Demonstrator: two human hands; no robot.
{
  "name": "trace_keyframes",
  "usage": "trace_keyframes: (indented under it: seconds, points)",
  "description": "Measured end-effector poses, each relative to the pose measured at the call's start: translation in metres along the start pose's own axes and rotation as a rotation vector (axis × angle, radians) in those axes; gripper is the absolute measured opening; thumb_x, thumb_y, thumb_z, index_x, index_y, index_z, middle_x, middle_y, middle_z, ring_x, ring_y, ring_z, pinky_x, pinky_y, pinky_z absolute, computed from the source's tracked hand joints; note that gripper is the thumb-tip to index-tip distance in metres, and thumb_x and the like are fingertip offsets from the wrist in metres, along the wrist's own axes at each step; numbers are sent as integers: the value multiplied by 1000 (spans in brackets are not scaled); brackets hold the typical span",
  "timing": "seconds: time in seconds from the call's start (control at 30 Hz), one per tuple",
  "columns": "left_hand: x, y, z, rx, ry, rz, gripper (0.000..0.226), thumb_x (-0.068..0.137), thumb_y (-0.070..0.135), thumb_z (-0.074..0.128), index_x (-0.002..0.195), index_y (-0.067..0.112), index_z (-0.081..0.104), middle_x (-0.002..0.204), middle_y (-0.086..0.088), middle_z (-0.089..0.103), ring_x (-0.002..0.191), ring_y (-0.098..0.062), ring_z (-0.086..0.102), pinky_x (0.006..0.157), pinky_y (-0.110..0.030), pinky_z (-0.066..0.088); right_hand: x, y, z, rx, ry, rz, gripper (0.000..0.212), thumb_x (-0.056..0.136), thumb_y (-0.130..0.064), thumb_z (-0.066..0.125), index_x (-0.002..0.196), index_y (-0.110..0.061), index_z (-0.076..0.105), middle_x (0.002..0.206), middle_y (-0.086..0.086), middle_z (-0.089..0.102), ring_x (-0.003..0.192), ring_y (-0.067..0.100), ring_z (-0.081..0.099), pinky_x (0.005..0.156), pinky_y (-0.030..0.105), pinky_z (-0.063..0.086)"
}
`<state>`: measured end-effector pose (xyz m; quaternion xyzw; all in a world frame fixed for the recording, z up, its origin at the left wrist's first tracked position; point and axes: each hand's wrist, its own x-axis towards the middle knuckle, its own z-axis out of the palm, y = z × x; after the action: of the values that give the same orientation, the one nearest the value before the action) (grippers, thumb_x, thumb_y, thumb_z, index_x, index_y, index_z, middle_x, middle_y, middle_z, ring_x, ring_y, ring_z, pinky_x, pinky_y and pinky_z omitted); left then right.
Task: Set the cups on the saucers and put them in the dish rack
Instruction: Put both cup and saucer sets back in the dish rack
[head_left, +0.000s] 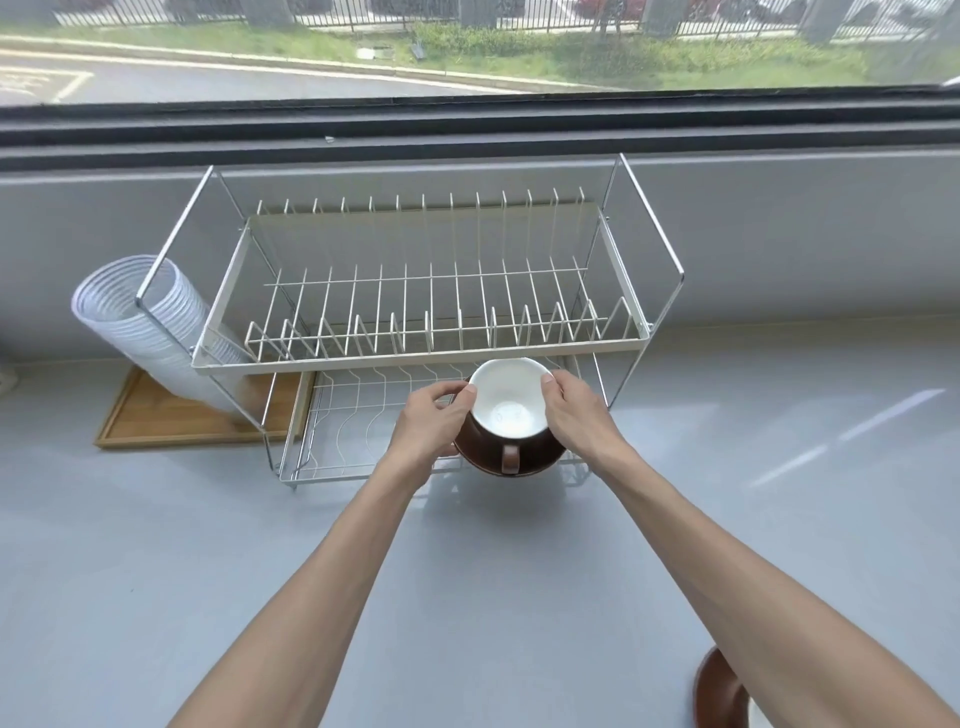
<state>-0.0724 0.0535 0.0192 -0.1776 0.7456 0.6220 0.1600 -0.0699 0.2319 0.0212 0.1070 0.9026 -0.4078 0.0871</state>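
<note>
Grey counter (156, 545) under window; both hands, left hand (431, 415) and right hand (576, 415), pinch cup (511, 402) on saucer (511, 462); dish rack (415, 291) just beyond, tray (171, 415) leftward.

- Left hand (434, 415) and right hand (574, 410): each in a grip on the cup (511, 410), brown outside, white inside.
- Saucer (485, 460): under the cup, at the dish rack (415, 343) lower tier.
- Second brown piece (719, 691): on the table (156, 545), half hidden.

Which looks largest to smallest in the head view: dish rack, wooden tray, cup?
1. Dish rack, clearly the largest.
2. Wooden tray, though the rack and a stack of plastic cups hide part of it.
3. Cup, the smallest.
</note>
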Motion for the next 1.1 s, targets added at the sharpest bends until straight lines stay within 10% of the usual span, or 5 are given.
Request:
trace_keyframes:
  seconds: [0.2,0.37,0.57,0.77,1.1]
  points:
    - [32,7,5,-16,20,-15,19,94,32,63,108,20,65,85,-4,67,77,-20,64,76,-39,61,30,-3,4,-18,49,39,39,104,-24,27,70,-15,41,85,9,51,82,27,45,75,36,36]
    - [53,6,8,-34,19,-100,19,86,28,72,97,13,70,75,-2,69,70,-14,65,78,-37,63,45,-4,4,21,17,41,38,106,-27,28,115,-4,57,117,17,62,110,35,56,91,40,44]
    - [64,2,10,-72,0,-109,27,86,25,74,111,22,68,86,-2,72,69,-11,65,80,-35,62,58,-4,9,27,-3,55,41,107,-31,28,123,-4,55,130,18,59,119,35,53,82,31,34]
    - [68,-3,12,27,40,-48,9,86,42,70,86,36,63,93,-3,75,89,-21,71,85,-44,61,60,-5,9,-13,-24,67,42,108,-27,26,135,-4,48,143,18,51,131,38,46,97,38,38]
    - [39,7,6,446,-89,54,53,84,57,45,118,23,67,113,-1,71,107,-25,62,99,-41,49,38,-9,6,-231,-41,22,44,105,-27,32,131,3,51,131,26,55,122,43,51,101,44,43]
